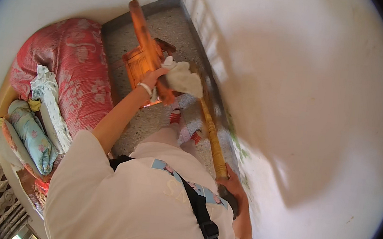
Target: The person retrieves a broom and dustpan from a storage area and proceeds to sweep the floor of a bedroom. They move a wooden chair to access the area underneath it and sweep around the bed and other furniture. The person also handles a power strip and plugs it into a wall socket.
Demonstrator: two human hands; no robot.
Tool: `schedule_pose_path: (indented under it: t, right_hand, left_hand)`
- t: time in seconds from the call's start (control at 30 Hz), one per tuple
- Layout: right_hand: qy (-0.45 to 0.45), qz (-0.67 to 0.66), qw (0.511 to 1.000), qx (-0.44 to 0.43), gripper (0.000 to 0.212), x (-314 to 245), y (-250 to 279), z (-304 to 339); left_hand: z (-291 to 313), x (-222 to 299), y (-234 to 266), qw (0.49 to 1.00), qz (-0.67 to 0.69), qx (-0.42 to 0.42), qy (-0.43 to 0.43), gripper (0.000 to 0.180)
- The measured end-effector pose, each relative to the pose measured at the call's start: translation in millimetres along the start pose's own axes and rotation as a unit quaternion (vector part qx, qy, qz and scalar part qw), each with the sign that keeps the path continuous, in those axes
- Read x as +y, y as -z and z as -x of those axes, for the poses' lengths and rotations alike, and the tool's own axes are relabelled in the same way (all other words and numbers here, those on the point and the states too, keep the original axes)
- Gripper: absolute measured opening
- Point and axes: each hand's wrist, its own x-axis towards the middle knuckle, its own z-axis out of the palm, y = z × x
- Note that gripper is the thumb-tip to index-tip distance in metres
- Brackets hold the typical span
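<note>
Your left hand (154,76) grips the wooden chair (145,57) between the red bedding (77,64) and wall (308,85); it looks stiff, fairly heavy: hold its frame. Your right fingers (230,173) wrap the yellow pole (211,129), probably light, rigid.

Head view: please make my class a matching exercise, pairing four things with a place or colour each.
Things:
1. Wooden chair
2. Yellow pole
3. Large bundle
4. Strap

Places or colours:
A. Red with a pale pattern
B. Across the wearer's white shirt
C. By the left hand
D. In the right hand

Pairs: 1-C, 2-D, 3-A, 4-B
</note>
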Motion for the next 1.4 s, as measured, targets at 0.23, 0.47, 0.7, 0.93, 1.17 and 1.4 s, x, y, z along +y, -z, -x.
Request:
schedule_pose_path:
  t: [0.23, 0.47, 0.7, 0.93, 1.17, 1.4]
  right_hand:
    - [0.114, 0.077, 0.99, 0.022, 0.079, -63.8, -10.4, -114.3]
    - [0.121, 0.016, 0.992, -0.033, 0.051, -98.8, -60.2, -237.6]
    - [0.091, -0.12, 0.98, -0.128, 0.046, -168.9, -25.7, -207.3]
    - [0.096, -0.084, 0.983, -0.13, 0.032, -227.5, -38.4, -327.1]
    - [0.047, -0.192, 0.953, -0.232, 0.02, -316.7, -59.9, -292.8]
    - [0.089, -0.225, 0.943, -0.226, 0.017, -403.7, -105.3, -381.5]
  left_hand:
    - [67.3, 6.3, 75.3, 0.992, 0.05, 0.102, -0.047, 0.04]
    - [88.1, 11.5, 97.4, 0.988, 0.035, 0.14, -0.05, 0.038]
    - [112.8, 10.5, 104.7, 0.981, 0.04, 0.186, -0.034, 0.037]
    - [124.8, -11.5, 96.8, 0.971, -0.004, 0.233, -0.047, 0.027]
    - [145.8, -49.1, 73.9, 0.957, 0.025, 0.261, -0.126, 0.027]
    - [200.2, -59.7, 43.1, 0.948, -0.021, 0.317, -0.02, 0.027]
